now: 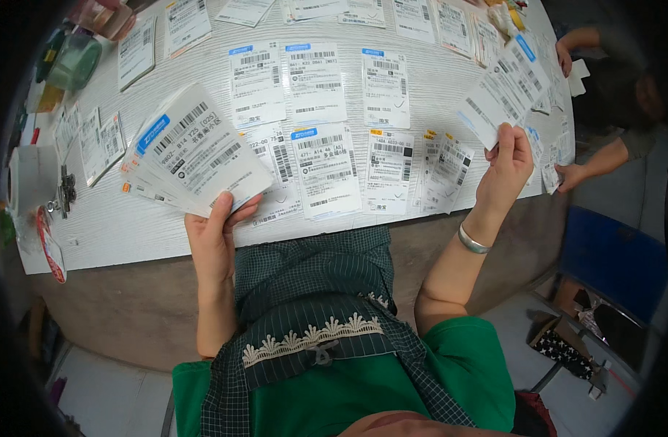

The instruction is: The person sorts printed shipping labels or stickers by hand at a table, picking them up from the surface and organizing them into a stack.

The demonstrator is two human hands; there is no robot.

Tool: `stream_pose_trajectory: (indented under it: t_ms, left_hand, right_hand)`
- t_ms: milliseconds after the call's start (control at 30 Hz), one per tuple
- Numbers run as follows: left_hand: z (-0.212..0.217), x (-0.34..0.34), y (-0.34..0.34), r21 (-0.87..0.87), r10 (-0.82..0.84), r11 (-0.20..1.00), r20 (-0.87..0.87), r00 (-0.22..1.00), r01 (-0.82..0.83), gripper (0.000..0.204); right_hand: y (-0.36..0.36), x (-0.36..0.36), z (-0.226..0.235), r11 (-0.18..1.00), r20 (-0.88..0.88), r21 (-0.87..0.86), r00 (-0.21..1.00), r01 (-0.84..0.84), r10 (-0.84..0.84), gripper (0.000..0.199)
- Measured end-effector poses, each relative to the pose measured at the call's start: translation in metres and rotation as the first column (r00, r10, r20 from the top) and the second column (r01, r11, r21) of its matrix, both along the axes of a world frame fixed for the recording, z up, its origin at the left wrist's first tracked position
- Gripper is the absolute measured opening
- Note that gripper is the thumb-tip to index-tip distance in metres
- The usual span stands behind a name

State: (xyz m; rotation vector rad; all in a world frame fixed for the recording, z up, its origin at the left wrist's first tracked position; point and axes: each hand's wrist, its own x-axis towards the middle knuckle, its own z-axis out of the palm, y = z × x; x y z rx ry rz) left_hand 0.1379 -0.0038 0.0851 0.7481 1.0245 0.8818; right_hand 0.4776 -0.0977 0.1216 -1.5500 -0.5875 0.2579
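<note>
Closest in, a green shirt [341,393] under a dark checked apron [312,320], and just ahead, both hands up over the table's edge! The left hand [217,226] grips a thick fan of barcoded shipping labels [210,146], thumb on top; the right hand [510,156], silver bangle [473,240] below it, has a narrow pinch on a blue-cornered label [505,95], one slip or several, can't tell. Between the hands, a front row: blue-cornered pile [326,171], then orange-cornered pile [390,171]. This looks like sorting in full swing, labels going out by pile; the next move, I'd judge, calls for matching that pinched label to a pile, laying it square and loosening the fingertips. Beyond, a second row of label piles [385,87]; past the right hand, a co-worker's hand [571,177] touches slips; farthest out, more label stacks [188,25] ahead of the left hand.
</note>
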Motion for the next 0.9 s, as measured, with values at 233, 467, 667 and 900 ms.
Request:
stream_pose_trajectory:
  t_ms: [233, 467, 667, 900]
  left_hand:
    - [0.019, 0.035, 0.0, -0.011, -0.108, 0.994, 0.009, 0.994, 0.108, 0.032]
    - [0.018, 0.047, -0.006, -0.032, -0.149, 0.989, -0.075, 0.986, 0.147, 0.033]
    - [0.021, 0.047, 0.0, 0.029, -0.113, 0.993, -0.08, 0.99, 0.115, 0.034]
    - [0.011, 0.039, 0.001, 0.087, 0.004, 0.996, -0.135, 0.991, 0.008, 0.034]
  right_hand:
    - [-0.009, 0.015, 0.013, 0.985, -0.091, 0.112, 0.988, 0.131, -0.121, 0.016]
    - [-0.083, 0.033, 0.013, 0.937, -0.119, 0.32, 0.987, 0.137, -0.104, 0.017]
    - [-0.101, 0.018, 0.003, 0.932, -0.18, 0.266, 0.962, 0.248, -0.205, 0.018]
    - [-0.098, 0.024, -0.029, 0.944, -0.243, 0.253, 0.959, 0.21, -0.148, 0.014]
